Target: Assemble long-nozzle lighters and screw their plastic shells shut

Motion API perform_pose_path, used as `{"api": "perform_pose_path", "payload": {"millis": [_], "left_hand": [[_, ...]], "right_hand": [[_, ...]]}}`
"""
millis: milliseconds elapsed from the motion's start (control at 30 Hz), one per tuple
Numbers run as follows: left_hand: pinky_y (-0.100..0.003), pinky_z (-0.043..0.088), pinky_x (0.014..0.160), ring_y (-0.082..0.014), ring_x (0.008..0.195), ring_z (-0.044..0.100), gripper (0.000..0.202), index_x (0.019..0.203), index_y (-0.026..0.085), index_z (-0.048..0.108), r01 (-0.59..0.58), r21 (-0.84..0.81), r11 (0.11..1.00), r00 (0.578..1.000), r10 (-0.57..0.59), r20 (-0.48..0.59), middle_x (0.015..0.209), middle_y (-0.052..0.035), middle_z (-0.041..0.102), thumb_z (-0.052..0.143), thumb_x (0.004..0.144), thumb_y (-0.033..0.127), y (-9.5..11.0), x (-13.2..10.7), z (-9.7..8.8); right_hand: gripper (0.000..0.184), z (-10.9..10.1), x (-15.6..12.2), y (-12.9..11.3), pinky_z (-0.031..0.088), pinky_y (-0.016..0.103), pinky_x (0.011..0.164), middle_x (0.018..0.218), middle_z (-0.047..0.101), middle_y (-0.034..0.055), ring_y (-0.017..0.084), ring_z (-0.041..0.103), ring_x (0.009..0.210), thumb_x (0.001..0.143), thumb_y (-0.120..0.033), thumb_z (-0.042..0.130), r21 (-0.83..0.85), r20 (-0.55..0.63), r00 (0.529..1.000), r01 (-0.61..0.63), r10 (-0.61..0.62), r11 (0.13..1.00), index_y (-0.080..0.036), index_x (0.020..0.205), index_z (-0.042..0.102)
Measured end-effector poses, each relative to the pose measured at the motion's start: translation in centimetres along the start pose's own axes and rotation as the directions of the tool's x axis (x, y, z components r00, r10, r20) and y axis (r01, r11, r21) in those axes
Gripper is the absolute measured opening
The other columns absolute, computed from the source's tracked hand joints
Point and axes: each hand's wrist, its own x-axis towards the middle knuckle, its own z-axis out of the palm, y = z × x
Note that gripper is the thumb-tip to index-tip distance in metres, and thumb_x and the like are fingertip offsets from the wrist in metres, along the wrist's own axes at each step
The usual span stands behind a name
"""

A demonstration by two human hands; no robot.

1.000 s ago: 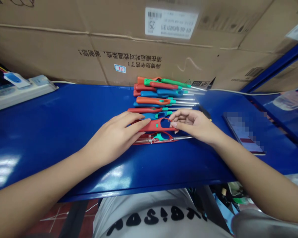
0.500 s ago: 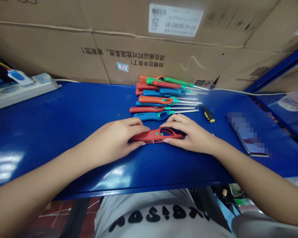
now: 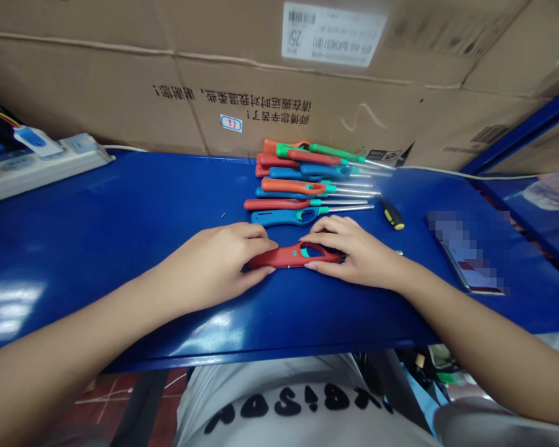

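A red long-nosed lighter (image 3: 289, 256) with a green trigger lies flat on the blue table (image 3: 121, 211). My left hand (image 3: 214, 264) is closed round its left end, fingers curled over the handle. My right hand (image 3: 354, 251) presses on its right end, thumb under and fingers over the trigger loop. Its metal nozzle is hidden beneath my right hand. Just behind lies a pile of several finished lighters (image 3: 307, 180) in red, blue, orange and green, nozzles pointing right.
A small black and yellow screwdriver (image 3: 392, 215) lies right of the pile. A phone (image 3: 466, 251) rests at the table's right. A white power strip (image 3: 32, 167) sits far left. Cardboard boxes (image 3: 270, 81) wall the back.
The red top shell, held above an open lighter half a second-plus ago, now sits pressed down on it. Both hands have come down flat onto the closed lighter.
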Motion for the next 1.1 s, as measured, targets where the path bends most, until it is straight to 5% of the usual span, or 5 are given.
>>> {"api": "perform_pose_path", "payload": {"millis": [533, 767, 1100], "left_hand": [[-0.032, 0.052, 0.074, -0.0220, 0.093, 0.068, 0.017, 0.107, 0.022, 0.070, -0.047, 0.024, 0.999, 0.998, 0.048, -0.036, 0.107, -0.0023, 0.070, 0.067, 0.092, 0.030, -0.5, 0.1, 0.9], [-0.037, 0.054, 0.073, -0.0267, 0.090, 0.068, 0.020, 0.109, 0.016, 0.069, -0.097, 0.182, 0.978, 0.989, 0.115, -0.089, 0.101, -0.0082, 0.071, 0.061, 0.094, 0.028, 0.0, 0.2, 2.0], [-0.040, 0.056, 0.081, -0.0259, 0.090, 0.067, 0.035, 0.108, 0.009, 0.067, -0.158, 0.115, 0.981, 0.963, 0.179, -0.203, 0.097, -0.0109, 0.069, 0.041, 0.106, 0.032, -0.2, 0.7, 2.7]], "right_hand": [[0.039, -0.1, -0.1, 0.0, 0.040, 0.039, 0.090, 0.113, 0.064, 0.0097, 0.023, 0.059, 0.103, 0.093, -0.046, 0.065, -0.072, -0.008, 1.000, 0.023, -0.023, 0.997, -0.020, 0.122, 0.069], [0.040, 0.0, -0.1, -0.7, 0.040, 0.039, 0.080, 0.110, 0.068, 0.0123, 0.025, 0.062, 0.094, 0.095, -0.041, 0.061, -0.336, 0.012, 0.994, 0.108, -0.110, 0.936, -0.013, 0.122, 0.069], [0.031, -0.1, -0.4, -0.5, 0.046, 0.035, 0.076, 0.088, 0.075, 0.0091, 0.020, 0.067, 0.079, 0.103, -0.032, 0.049, -0.301, -0.129, 0.969, 0.164, -0.210, 0.939, -0.012, 0.095, 0.072]]}}
